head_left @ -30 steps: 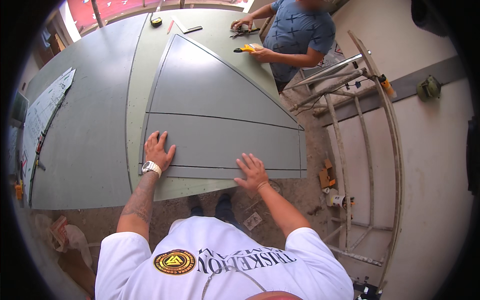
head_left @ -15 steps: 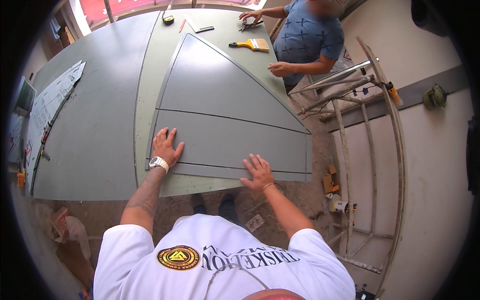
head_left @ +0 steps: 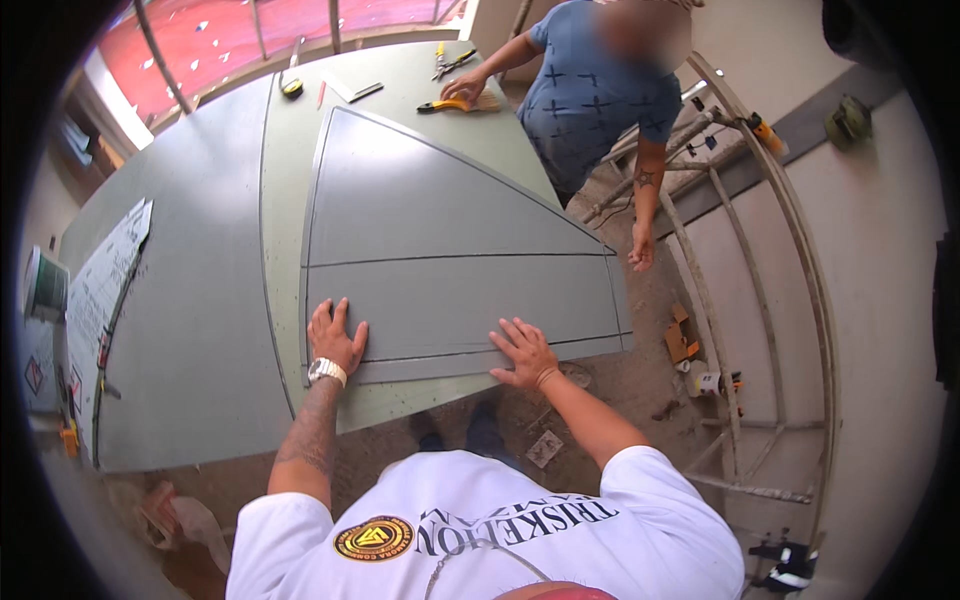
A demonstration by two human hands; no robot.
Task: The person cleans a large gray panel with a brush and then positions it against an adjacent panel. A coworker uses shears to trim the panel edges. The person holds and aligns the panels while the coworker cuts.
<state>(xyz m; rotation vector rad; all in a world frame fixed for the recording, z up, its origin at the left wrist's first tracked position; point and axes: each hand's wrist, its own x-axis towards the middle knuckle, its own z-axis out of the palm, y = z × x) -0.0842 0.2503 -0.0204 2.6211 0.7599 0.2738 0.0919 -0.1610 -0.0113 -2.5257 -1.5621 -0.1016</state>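
A grey sheet panel (head_left: 430, 215) with a slanted right edge and dark lines across it lies on a pale green tabletop (head_left: 405, 400). My left hand (head_left: 338, 340), with a watch (head_left: 326, 370) on its wrist, rests on the panel's near left corner, fingers spread. Flat near the front edge, toward the right, is my right hand (head_left: 524, 353), also spread and holding nothing. Across the table, a co-worker's hand (head_left: 463, 86) is on a wide paintbrush (head_left: 487, 101) with a yellow and black handle.
A large grey sheet (head_left: 180, 300) covers the table's left side, with printed paper (head_left: 105, 280) upon it. Pliers (head_left: 440, 64), a tape measure (head_left: 291, 89), a red pencil (head_left: 321, 95) and a square (head_left: 350, 91) lie at the far end. Scaffold framing (head_left: 800, 270) stands at right.
The co-worker's hand has gone from the pliers to the paintbrush, and their other arm has dropped beside the table. My view has shifted; my hands remain flat on the panel.
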